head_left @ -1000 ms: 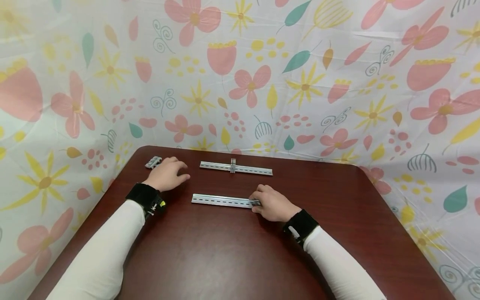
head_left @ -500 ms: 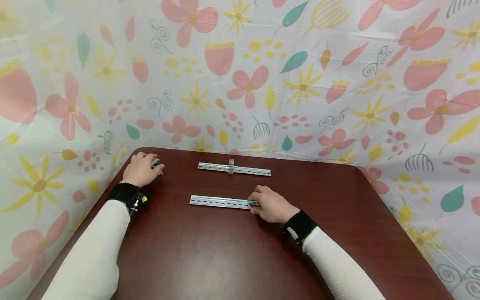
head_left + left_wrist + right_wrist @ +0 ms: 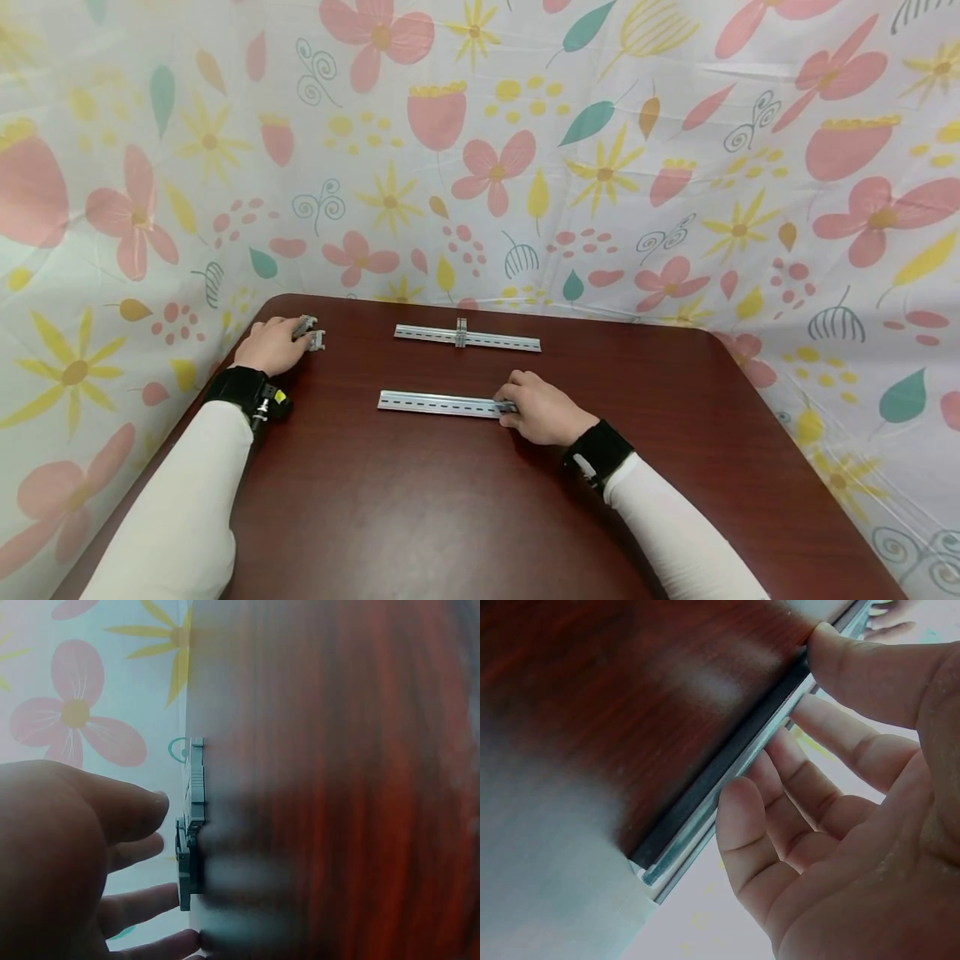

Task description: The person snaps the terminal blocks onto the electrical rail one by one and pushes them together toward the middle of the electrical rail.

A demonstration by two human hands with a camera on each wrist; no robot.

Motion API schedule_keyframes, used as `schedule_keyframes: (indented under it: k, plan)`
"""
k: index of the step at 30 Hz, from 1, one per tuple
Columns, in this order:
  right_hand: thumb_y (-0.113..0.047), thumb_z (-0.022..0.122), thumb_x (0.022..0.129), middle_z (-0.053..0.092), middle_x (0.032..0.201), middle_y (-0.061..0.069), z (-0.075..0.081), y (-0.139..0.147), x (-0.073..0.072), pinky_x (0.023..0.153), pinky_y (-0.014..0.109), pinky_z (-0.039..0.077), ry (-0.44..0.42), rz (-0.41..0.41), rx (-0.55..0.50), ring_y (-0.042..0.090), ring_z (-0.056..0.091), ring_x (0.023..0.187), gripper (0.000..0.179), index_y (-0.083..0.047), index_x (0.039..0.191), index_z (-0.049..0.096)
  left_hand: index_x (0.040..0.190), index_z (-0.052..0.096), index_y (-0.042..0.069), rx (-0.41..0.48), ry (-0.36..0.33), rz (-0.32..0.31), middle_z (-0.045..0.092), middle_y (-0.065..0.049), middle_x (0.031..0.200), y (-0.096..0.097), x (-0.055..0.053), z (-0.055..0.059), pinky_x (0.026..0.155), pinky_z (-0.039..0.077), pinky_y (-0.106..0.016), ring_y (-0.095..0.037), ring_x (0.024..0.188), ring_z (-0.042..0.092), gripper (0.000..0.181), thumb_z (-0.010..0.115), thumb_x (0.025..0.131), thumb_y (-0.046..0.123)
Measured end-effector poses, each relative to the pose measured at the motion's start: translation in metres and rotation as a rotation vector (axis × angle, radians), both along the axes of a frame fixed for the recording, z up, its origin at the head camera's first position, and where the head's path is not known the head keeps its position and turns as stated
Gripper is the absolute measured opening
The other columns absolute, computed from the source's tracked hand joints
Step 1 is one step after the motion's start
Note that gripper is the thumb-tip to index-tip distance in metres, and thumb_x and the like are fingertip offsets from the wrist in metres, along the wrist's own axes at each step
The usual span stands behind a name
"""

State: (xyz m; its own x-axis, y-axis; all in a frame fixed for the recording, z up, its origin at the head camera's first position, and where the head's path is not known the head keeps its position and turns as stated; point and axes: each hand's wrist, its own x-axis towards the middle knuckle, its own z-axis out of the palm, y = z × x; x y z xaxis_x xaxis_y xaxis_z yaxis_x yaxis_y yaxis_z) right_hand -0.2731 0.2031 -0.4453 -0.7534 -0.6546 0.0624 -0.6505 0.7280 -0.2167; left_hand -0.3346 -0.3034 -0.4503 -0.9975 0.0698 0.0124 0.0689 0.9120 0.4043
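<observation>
My left hand (image 3: 268, 346) is at the table's back left beside small grey terminal blocks (image 3: 316, 340). In the left wrist view its fingers are spread and loosely bent; one fingertip comes up to the lower block (image 3: 184, 874), and whether it touches cannot be told. The upper block (image 3: 196, 780) lies beyond the thumb tip. My right hand (image 3: 543, 408) grips the right end of the near slotted metal DIN rail (image 3: 438, 404), thumb on one side and fingers on the other in the right wrist view. A small grey piece (image 3: 508, 407) shows at its fingertips.
Behind, a second DIN rail (image 3: 427, 334) lies roughly parallel, with an upright grey block (image 3: 461, 332) clipped near its middle. The dark red-brown table (image 3: 390, 500) meets a flower-patterned curtain (image 3: 480, 167) at its back and sides.
My left hand has moved left to the grey blocks, covered them, then shifted slightly so they show again, turned and apart from each other. The right hand stays on the near rail.
</observation>
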Motion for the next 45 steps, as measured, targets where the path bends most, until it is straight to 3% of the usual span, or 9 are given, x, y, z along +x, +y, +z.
schedule_keyframes:
  k: [7,13,18,36,45]
  plan:
    - [-0.018,0.086,0.101,0.061,0.109,0.003,0.0002,0.0001,-0.0003,0.085,0.037,0.056,0.000,0.002,-0.002,0.020,0.056,0.100,0.030,-0.007,0.128,0.078,0.162,0.053,-0.003,-0.033,0.016,0.002,0.047,-0.037,0.159,0.0006,0.0020,0.0021,0.109,0.042,-0.076,-0.059,0.138,0.039,0.058,0.058,0.114,0.030]
    - [-0.018,0.086,0.101,0.061,0.109,0.003,0.0009,-0.0001,0.0003,0.086,0.037,0.057,-0.005,-0.001,-0.005,0.021,0.057,0.101,0.030,-0.006,0.128,0.078,0.144,0.069,-0.003,-0.037,0.094,0.011,0.066,-0.034,0.140,0.0000,0.0018,0.0028,0.100,0.051,-0.074,-0.059,0.125,0.057,0.044,0.068,0.110,0.024]
    - [-0.018,0.085,0.101,0.062,0.110,0.004,0.0019,-0.0004,0.0005,0.087,0.037,0.057,-0.001,-0.004,-0.001,0.021,0.058,0.102,0.030,-0.007,0.128,0.078,0.135,0.075,-0.002,-0.035,0.130,0.026,0.073,-0.031,0.130,0.0001,0.0024,0.0032,0.092,0.057,-0.070,-0.054,0.113,0.068,0.038,0.071,0.108,0.025]
    - [-0.018,0.086,0.101,0.062,0.110,0.004,0.0026,0.0001,0.0013,0.086,0.038,0.056,-0.001,0.003,-0.006,0.021,0.057,0.101,0.030,-0.006,0.128,0.078,0.131,0.076,-0.005,0.003,0.167,0.031,0.073,-0.030,0.131,-0.0030,0.0051,0.0014,0.093,0.056,-0.068,-0.052,0.113,0.070,0.032,0.067,0.107,0.015]
    - [-0.017,0.086,0.101,0.062,0.108,0.004,0.0031,0.0008,0.0005,0.086,0.037,0.056,0.004,0.006,0.003,0.021,0.058,0.100,0.030,-0.006,0.127,0.078,0.124,0.077,-0.005,0.035,0.263,0.068,0.076,-0.028,0.117,0.0053,0.0084,0.0093,0.070,0.058,-0.060,-0.046,0.091,0.071,0.029,0.065,0.106,0.016]
